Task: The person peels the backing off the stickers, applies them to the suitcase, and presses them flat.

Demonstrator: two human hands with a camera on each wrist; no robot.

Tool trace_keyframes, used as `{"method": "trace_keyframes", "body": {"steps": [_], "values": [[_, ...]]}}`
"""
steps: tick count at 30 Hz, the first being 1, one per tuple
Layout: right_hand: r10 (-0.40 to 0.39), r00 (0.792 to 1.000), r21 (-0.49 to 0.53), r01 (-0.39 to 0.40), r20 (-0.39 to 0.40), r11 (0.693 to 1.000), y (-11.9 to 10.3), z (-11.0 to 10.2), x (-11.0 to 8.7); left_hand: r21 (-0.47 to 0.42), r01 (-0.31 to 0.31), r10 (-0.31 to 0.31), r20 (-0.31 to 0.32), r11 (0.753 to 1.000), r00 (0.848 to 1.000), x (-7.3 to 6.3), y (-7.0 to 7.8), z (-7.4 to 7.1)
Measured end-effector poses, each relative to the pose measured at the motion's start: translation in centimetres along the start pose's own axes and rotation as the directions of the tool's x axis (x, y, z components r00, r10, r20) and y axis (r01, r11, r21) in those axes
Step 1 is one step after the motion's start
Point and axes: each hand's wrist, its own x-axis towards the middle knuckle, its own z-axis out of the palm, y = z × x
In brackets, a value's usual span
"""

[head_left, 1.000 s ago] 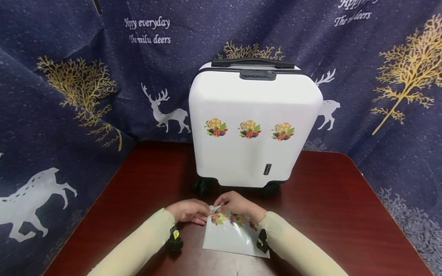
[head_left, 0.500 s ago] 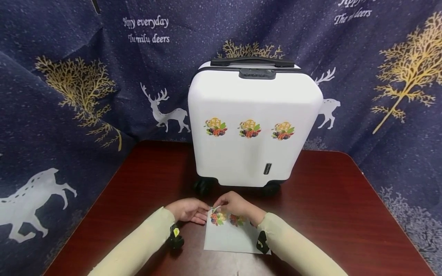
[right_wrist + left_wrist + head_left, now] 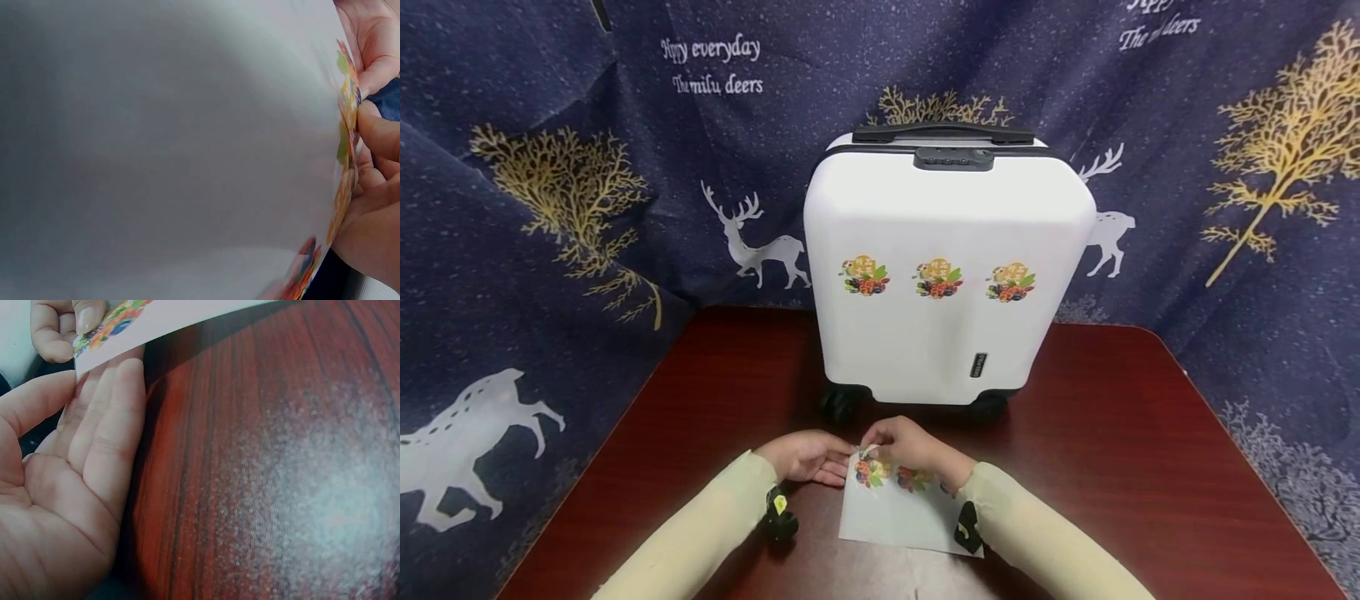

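A white sticker sheet with colourful fruit stickers along its far edge is held slightly raised over the table. My left hand pinches its far left corner, the thumb on the edge and the other fingers stretched beneath, as the left wrist view shows. At the same corner my right hand pinches the sheet's edge by the first fruit sticker; whether that sticker's edge is lifted I cannot tell. The right hand and wrist partly cover the other stickers. In the right wrist view, the sheet's blank part fills most of the picture.
A white suitcase stands upright behind the hands, with three fruit stickers in a row on its front. Under everything is a dark red wooden table. A blue deer-print cloth hangs behind.
Both hands stay at the sheet's far left corner. The sheet shifts and tilts slightly, and the left fingers look a little straighter than a second ago. The head view moves slightly.
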Motion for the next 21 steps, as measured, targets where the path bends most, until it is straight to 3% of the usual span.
{"method": "trace_keyframes", "body": {"steps": [10, 21], "values": [[-0.013, 0.999, -0.041, 0.011, -0.049, 0.999, -0.02, 0.30, -0.07, -0.008, 0.012, -0.012, -0.005, 1.000, 1.000, 0.08, -0.04, -0.21], [0.010, 0.998, 0.044, -0.007, -0.066, 0.999, 0.12, 0.38, 0.05, -0.032, 0.022, -0.022, 0.009, 0.999, 1.000, 0.24, -0.06, -0.30]]}}
